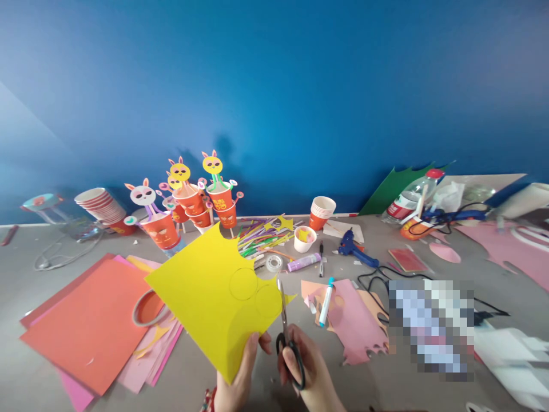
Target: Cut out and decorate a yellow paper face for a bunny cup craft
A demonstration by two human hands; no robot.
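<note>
My left hand (240, 375) pinches the near edge of a yellow paper sheet (210, 297) and holds it up over the table. Pencil circles are drawn on the sheet near its right edge. My right hand (306, 369) has its fingers through the black handles of a pair of scissors (286, 332). The blades point up and away, and they meet the sheet's right edge beside the drawn circles.
Orange and pink sheets (92, 326) lie at the left. Paper-cup bunny figures (189, 200) and stacked cups (321, 213) stand at the back. A blue glue gun (354, 249), marker (326, 294), tape roll (273, 263), glue stick (303, 262), straws and pink scraps (355, 320) crowd the grey table (51, 286).
</note>
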